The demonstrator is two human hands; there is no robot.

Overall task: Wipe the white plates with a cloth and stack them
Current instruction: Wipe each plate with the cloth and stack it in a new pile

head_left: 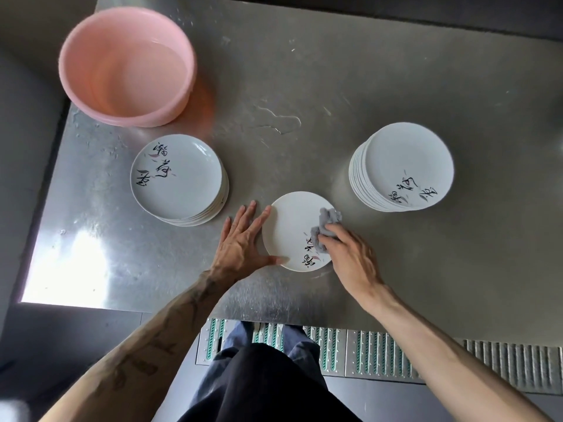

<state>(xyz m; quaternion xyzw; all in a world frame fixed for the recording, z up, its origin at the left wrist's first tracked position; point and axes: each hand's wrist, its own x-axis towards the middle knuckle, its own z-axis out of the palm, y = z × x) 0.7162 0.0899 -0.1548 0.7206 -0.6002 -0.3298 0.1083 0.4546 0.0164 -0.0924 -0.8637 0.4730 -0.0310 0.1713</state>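
One white plate (289,226) lies flat on the steel table (304,71) at lower centre of the frame, between my hands. My left hand (243,242) is spread flat with straight fingers, braced against the plate's left rim, the thumb on its near edge; it grips nothing. My right hand (350,257) has its fingers curled over a crumpled grey cloth (329,220), pressing it onto the plate's right side. A low stack of plates (176,178) sits left of centre, and a taller stack (405,159) at right. A pink basin (126,65) holding water stands at upper left. A thin puddle (274,117) lies above centre.
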